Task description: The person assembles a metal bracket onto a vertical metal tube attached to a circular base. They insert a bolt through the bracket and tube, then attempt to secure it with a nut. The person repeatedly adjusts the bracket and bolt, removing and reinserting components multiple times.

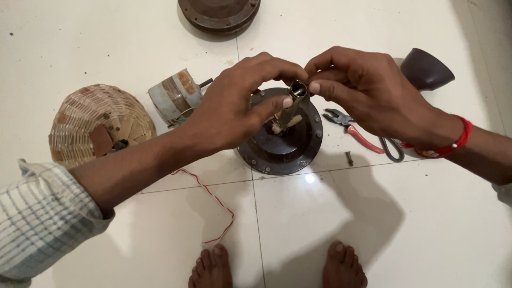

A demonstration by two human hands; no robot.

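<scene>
A dark round motor housing (290,152) with bolts around its rim lies on the white tiled floor. A brass-coloured hollow shaft (292,104) rises from its middle, tilted toward me. My left hand (232,106) pinches the top of the shaft from the left with thumb and fingers. From the right, my right hand (362,93) grips the same open end with its fingertips. A red thread band circles the right wrist.
Red-handled pliers (354,130) and a loose bolt (349,158) lie right of the housing. A dark cup-shaped cover (425,69) sits at right, a second round housing (218,13) at top. A cylindrical part (175,97), woven basket (93,125) and red wire (213,200) lie left. My bare feet (277,266) stand below.
</scene>
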